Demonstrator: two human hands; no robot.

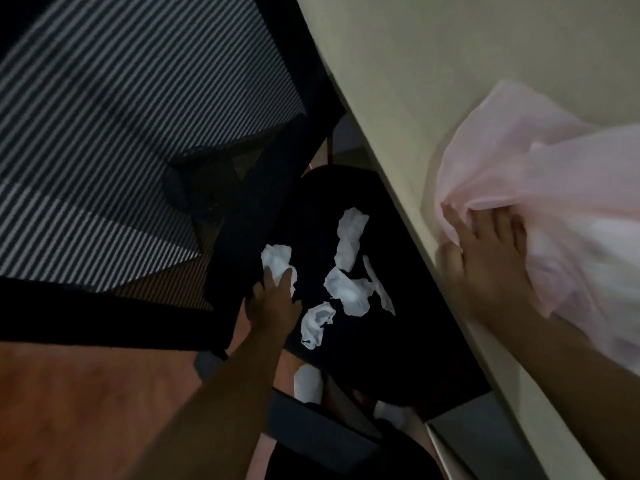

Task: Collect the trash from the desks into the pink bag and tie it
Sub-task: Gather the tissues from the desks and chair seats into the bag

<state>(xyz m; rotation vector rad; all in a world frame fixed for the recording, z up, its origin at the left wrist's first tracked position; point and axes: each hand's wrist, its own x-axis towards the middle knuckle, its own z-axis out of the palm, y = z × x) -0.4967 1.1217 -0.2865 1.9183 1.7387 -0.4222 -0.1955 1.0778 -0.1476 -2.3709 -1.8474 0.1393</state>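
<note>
Pink bag: pink bag [554, 188] lies crumpled on the pale desk [450, 81], its gathered mouth close to the desk's left edge and its far side running out of the picture on the right.
Right hand: right hand [491, 251] rests on the desk edge, fingers closed on a fold of the bag's plastic.
Left hand: left hand [273, 299] reaches down past the desk edge, fingertips pinched on a crumpled white paper [277, 261] at the left rim of the dark seat [398, 341].
Loose trash: three more white paper scraps lie on the seat, apart from the hand: one long piece [350, 239] farthest up, one wide piece [349, 291] in the middle, one small wad [316, 323] just right of the wrist.
Seat edges: seat sits tight under the desk edge on its right side; a black chair frame [104, 317] crosses just left of the hand.
Open room: a narrow gap between chair frame and desk edge holds the forearm; reddish floor [86, 393] is bare at lower left.
Beyond: a striped rug [121, 116] fills the upper left.
</note>
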